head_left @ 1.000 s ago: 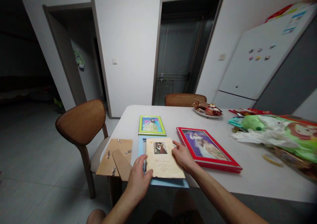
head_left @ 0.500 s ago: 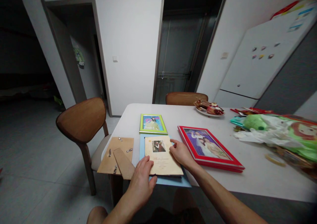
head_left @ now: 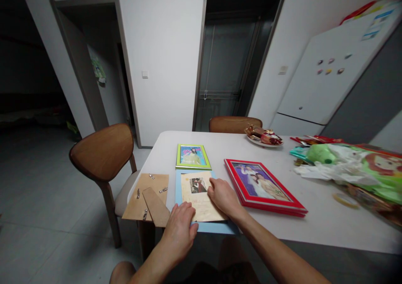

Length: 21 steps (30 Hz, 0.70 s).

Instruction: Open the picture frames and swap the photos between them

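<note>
A cream printed sheet (head_left: 203, 206) with a small photo near its top lies over a light blue picture frame (head_left: 216, 227), which sticks out at the left and bottom. My left hand (head_left: 181, 225) rests at the sheet's lower left, fingers stretched along its edge, thumb near the bottom edge. At the right side, my right hand (head_left: 224, 196) has curled fingers on the sheet, gripping around its right edge. To the left lies a brown backing board (head_left: 132, 206) with metal clips and a stand flap (head_left: 156, 206).
A green-framed picture (head_left: 193, 156) lies beyond the sheet. Red photo frames (head_left: 264, 183) are stacked on the right. Farther off are a plate of items (head_left: 264, 136), a tape roll (head_left: 345, 200) and a pile of bags (head_left: 351, 162). Wooden chairs (head_left: 103, 152) stand around the white table (head_left: 273, 227).
My right hand has shifted left over the sheet, its fingers more curled. The sheet's right edge has moved slightly left. My left hand stays nearly in place.
</note>
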Each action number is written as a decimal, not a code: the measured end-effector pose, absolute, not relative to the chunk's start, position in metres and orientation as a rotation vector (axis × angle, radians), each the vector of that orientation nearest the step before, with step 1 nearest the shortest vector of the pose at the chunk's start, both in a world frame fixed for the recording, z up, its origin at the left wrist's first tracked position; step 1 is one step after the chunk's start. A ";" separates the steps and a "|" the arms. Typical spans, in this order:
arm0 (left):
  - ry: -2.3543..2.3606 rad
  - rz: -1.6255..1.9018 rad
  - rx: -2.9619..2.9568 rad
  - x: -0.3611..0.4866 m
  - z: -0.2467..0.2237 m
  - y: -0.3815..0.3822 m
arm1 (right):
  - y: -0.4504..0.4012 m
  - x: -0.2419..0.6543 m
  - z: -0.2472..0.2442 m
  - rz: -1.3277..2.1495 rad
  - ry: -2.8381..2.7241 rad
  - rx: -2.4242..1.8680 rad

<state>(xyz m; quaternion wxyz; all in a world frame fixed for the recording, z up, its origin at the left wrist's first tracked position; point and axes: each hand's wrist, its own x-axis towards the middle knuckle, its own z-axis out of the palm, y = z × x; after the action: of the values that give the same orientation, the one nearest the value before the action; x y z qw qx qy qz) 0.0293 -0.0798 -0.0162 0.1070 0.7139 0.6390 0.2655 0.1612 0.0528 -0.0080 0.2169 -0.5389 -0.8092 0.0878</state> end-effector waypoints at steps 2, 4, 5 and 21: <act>1.880 0.773 2.112 0.031 -0.017 -0.080 | 0.049 0.162 -0.010 0.060 -2.301 -1.497; 1.856 0.796 2.109 0.030 -0.015 -0.083 | 0.047 0.164 -0.012 -0.011 -2.330 -1.483; 1.838 0.826 2.105 0.026 -0.014 -0.086 | 0.047 0.164 -0.012 -0.013 -2.349 -1.476; 2.354 0.941 2.089 -0.113 -0.059 -0.118 | 0.015 0.134 0.005 0.256 -2.473 -1.146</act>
<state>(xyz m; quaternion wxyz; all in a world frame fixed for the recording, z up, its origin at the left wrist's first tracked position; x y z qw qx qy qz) -0.1134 -0.1182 -0.0591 -0.0718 0.6344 0.7147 0.2858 0.1337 0.0147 0.0047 0.2005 -0.4102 -0.8849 0.0918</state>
